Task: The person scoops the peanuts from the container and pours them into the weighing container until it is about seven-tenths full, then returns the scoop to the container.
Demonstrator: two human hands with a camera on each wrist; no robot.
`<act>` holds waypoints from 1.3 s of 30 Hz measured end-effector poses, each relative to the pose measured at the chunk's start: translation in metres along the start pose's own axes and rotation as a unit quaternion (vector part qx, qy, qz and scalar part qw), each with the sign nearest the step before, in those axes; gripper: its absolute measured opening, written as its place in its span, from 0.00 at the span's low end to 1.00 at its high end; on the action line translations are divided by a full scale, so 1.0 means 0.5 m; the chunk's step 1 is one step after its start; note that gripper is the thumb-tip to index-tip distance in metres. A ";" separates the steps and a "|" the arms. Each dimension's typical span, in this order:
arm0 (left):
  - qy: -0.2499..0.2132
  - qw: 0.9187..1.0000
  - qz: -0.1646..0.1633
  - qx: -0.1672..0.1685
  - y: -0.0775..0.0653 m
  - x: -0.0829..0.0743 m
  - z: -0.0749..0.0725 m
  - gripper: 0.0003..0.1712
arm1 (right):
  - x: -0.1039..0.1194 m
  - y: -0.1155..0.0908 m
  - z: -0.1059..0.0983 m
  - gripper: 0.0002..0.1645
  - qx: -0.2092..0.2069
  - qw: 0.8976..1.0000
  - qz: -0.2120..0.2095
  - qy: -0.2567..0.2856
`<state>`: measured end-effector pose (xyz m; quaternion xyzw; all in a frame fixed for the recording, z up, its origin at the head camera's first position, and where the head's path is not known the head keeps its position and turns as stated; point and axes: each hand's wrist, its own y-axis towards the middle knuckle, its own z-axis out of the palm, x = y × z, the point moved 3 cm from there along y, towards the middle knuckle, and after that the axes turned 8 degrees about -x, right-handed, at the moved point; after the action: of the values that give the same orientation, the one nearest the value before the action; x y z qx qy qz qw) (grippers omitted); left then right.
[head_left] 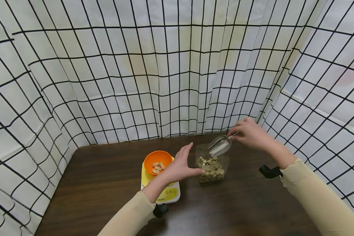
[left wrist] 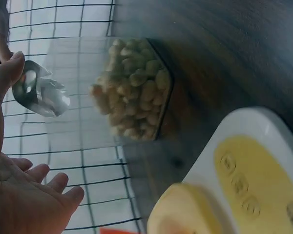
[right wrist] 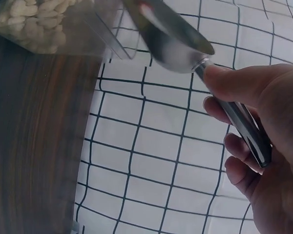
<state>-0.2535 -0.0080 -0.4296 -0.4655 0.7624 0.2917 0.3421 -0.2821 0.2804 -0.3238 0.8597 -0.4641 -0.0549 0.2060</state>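
Observation:
My right hand (head_left: 249,133) grips the handle of a shiny metal scoop (head_left: 220,145), its bowl tilted down over the mouth of a clear plastic container (head_left: 197,151). Peanuts in their shells (left wrist: 136,87) fill the lower part of that container. In the right wrist view, fingers and thumb wrap the dark handle (right wrist: 246,134). My left hand (head_left: 179,165) is spread at the container's left side, thumb near its front wall and fingers apart, holding nothing. Just left of it, an orange bowl (head_left: 148,160) with several peanuts (head_left: 157,167) sits on a yellow and white kitchen scale (head_left: 172,194).
The dark wooden table (head_left: 106,183) runs under everything. White curtains with a black grid (head_left: 177,82) hang behind it and on both sides. Black wrist straps (head_left: 269,171) show at the sleeves.

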 end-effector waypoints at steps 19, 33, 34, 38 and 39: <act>-0.039 0.998 -0.046 0.007 0.038 0.030 0.057 0.67 | 0.050 0.032 0.069 0.05 0.017 0.991 -0.087 -0.103; -0.021 0.999 -0.038 0.004 0.047 0.023 0.057 0.63 | 0.064 0.036 0.140 0.02 0.072 0.983 -0.104 -0.132; -0.021 0.999 -0.037 0.004 0.047 0.023 0.057 0.63 | 0.061 0.037 0.145 0.03 0.084 0.985 -0.095 -0.114; -0.023 0.999 -0.036 0.001 0.048 0.022 0.059 0.63 | 0.047 0.043 0.147 0.05 0.128 0.988 -0.063 -0.053; -0.024 0.999 -0.036 0.001 0.048 0.022 0.060 0.63 | 0.044 0.045 0.144 0.06 0.133 0.989 -0.058 -0.038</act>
<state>-0.2715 0.0189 -0.4532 -0.4847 0.7372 0.2897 0.3711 -0.3079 0.2296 -0.3779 0.9023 -0.4240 -0.0375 0.0683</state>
